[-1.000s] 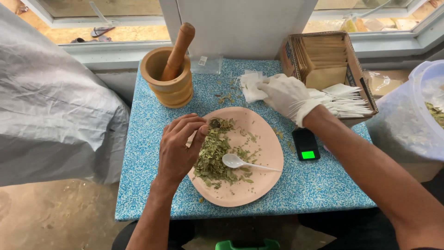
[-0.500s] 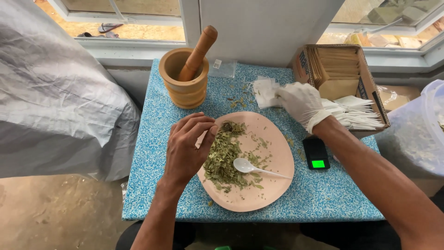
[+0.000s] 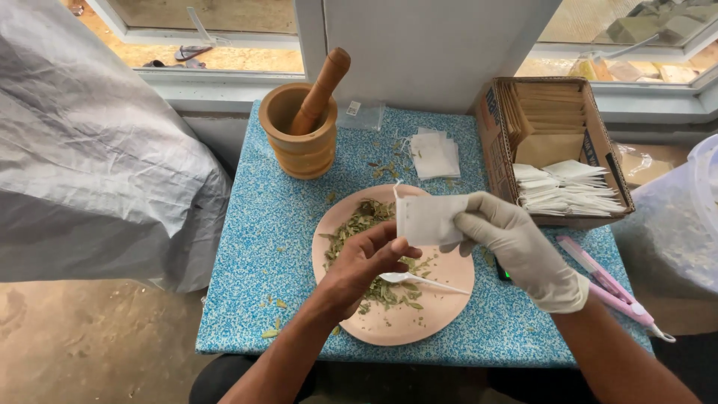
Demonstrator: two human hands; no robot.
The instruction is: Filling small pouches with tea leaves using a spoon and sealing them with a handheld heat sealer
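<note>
Gloved right hand [image 3: 516, 243] has lifted a white filter bag [image 3: 428, 219] over the pink plate [image 3: 441, 314] of dried leaves [image 3: 359, 221]. Bare left hand [image 3: 366, 262] now pinches its edge; both hands hold it.

At the back of the blue speckled bench [image 3: 254, 247] we saw a wooden mortar [image 3: 299, 142] with its pestle [image 3: 321, 90] leaning inside, and a small clear packet [image 3: 360, 114] just beside it. To the right stood a cardboard box [image 3: 493, 135] holding brown envelopes [image 3: 550, 108] and white sachets [image 3: 568, 191], with a pink tool [image 3: 609, 288] lying near its front corner. Grey sheeting [image 3: 90, 157] hung at the left, and a clear plastic bag [image 3: 680, 224] sat at the far right.
</note>
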